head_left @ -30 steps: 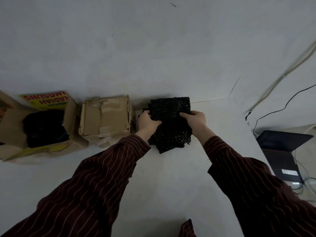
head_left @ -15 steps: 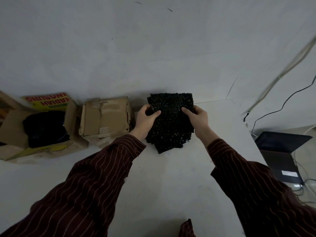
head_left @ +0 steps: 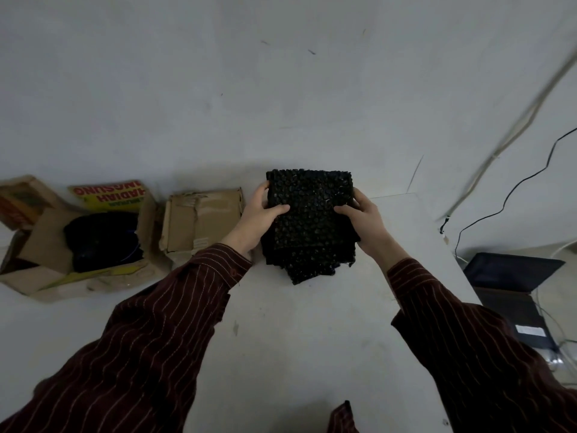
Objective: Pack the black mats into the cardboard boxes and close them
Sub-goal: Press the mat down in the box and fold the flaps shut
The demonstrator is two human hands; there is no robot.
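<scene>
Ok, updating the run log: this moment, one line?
left hand, right hand: grip black mat | open box: dark item inside | second box: closed

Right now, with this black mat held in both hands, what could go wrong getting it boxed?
The folded mat has loose lower layers hanging below your left hand and right hand, so it may unfold or slip. The open box already holds a dark bundle; a second may not fit. The closed box sits between, so you could knock it in passing.
</scene>
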